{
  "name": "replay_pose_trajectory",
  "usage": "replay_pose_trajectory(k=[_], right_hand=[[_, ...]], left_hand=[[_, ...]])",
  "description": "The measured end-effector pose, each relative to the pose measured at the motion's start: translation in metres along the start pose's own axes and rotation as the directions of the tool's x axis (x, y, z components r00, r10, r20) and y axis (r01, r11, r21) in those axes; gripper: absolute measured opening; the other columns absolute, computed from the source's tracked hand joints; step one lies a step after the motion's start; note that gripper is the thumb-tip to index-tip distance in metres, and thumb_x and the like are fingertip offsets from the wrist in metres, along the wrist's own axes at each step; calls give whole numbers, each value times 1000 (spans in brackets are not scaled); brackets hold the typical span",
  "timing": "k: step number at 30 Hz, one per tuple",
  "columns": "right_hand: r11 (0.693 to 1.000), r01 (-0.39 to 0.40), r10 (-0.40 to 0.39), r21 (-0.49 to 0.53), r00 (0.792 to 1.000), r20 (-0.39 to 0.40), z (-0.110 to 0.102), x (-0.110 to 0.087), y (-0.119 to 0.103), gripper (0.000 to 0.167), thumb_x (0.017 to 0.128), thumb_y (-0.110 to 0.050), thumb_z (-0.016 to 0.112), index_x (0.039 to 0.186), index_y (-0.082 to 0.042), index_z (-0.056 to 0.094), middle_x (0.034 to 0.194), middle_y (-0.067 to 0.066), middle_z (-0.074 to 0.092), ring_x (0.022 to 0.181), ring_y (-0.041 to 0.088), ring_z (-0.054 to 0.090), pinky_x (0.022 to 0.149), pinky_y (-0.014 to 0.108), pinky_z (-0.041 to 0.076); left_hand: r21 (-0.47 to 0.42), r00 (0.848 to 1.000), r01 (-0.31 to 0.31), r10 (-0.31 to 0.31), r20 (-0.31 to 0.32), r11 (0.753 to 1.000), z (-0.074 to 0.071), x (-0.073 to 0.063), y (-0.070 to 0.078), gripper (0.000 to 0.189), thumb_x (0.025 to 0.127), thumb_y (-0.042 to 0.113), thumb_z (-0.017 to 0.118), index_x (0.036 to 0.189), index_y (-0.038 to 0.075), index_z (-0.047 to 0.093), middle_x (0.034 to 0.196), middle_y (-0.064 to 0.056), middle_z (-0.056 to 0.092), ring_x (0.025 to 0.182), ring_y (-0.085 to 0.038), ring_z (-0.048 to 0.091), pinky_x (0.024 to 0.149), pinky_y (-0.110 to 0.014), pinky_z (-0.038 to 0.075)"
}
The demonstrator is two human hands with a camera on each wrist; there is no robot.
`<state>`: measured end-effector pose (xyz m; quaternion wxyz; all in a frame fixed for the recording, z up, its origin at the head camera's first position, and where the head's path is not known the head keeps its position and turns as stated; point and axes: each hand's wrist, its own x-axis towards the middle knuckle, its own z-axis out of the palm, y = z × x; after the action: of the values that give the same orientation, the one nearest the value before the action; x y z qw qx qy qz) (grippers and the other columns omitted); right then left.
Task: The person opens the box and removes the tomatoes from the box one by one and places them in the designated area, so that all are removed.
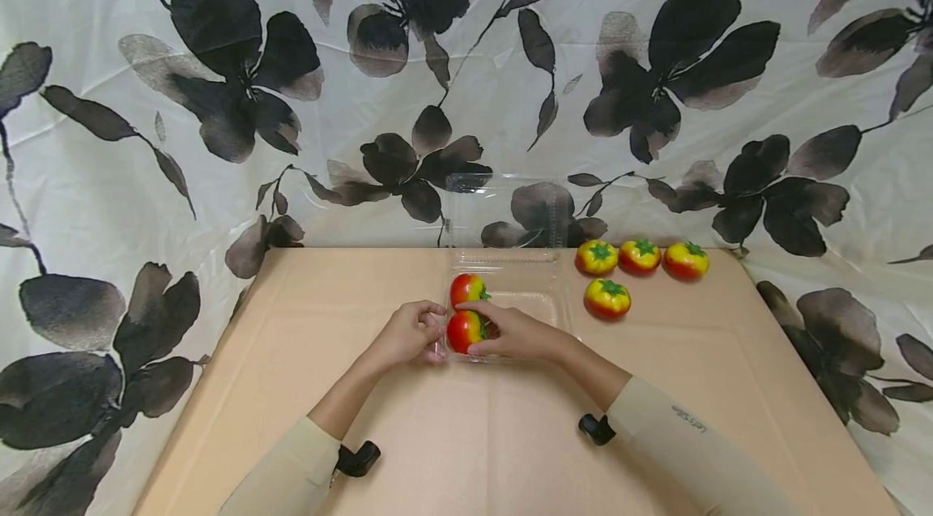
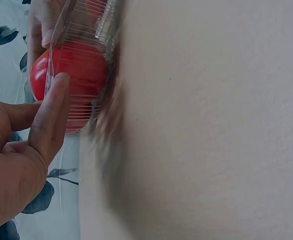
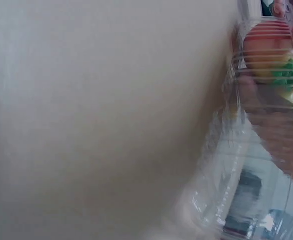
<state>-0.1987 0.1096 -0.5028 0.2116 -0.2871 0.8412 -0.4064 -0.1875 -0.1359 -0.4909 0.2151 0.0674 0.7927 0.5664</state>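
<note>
A clear plastic clamshell box (image 1: 525, 350) lies with its lid (image 1: 510, 212) raised at the back. Two red-and-yellow tomatoes with green leafy tops sit in its left side, a rear tomato (image 1: 466, 287) and a front tomato (image 1: 461, 332). My right hand (image 1: 513, 330) reaches over the box and grips the front tomato between thumb and fingers. On the left, my left hand (image 1: 410, 331) pinches the box's side wall. The left wrist view shows a red tomato (image 2: 81, 70) behind the ribbed plastic. In the right wrist view, the right hand (image 3: 274, 132) appears through the box wall.
Right of the box stand several more tomatoes, including a nearer tomato (image 1: 607, 300) and a far-right tomato (image 1: 686, 261). The tan tabletop (image 1: 452, 435) extends around the box. Behind it hangs a floral cloth (image 1: 510, 111).
</note>
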Motion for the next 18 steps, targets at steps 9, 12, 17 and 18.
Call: replay_pose_trajectory(k=[9, 12, 17, 18], right_hand=[[998, -30, 32, 56, 999, -25, 6, 3, 0, 68, 92, -38, 78, 152, -31, 46, 130, 3, 63, 117, 21, 59, 101, 38, 58], [997, -36, 38, 64, 999, -26, 6, 3, 0, 68, 92, -37, 78, 151, -31, 46, 130, 2, 63, 117, 21, 59, 102, 38, 58], [996, -30, 32, 83, 999, -18, 5, 2, -1, 65, 93, -36, 77, 151, -32, 47, 130, 2, 62, 118, 21, 58, 101, 37, 58], [995, -30, 31, 91, 999, -15, 5, 1, -1, 64, 93, -36, 77, 150, -32, 47, 130, 2, 62, 117, 21, 59, 101, 37, 58]], left_hand=[[-2, 1000, -7, 7, -7, 1000, 0, -1, 1, 33, 97, -8, 61, 130, -8, 58, 87, -15, 64, 60, -19, 72, 60, -43, 67], [-5, 1000, -5, 5, -7, 1000, 0, -2, 1, 33, 97, -8, 61, 130, -8, 58, 87, -15, 63, 60, -19, 72, 60, -42, 67], [-9, 1000, -14, 14, -4, 1000, -1, -1, 0, 33, 97, -9, 60, 130, -10, 57, 87, -15, 63, 61, -19, 71, 60, -41, 67], [-11, 1000, -16, 16, -1, 1000, -1, -1, 0, 33, 97, -9, 60, 130, -10, 57, 88, -15, 63, 61, -19, 71, 60, -42, 67]])
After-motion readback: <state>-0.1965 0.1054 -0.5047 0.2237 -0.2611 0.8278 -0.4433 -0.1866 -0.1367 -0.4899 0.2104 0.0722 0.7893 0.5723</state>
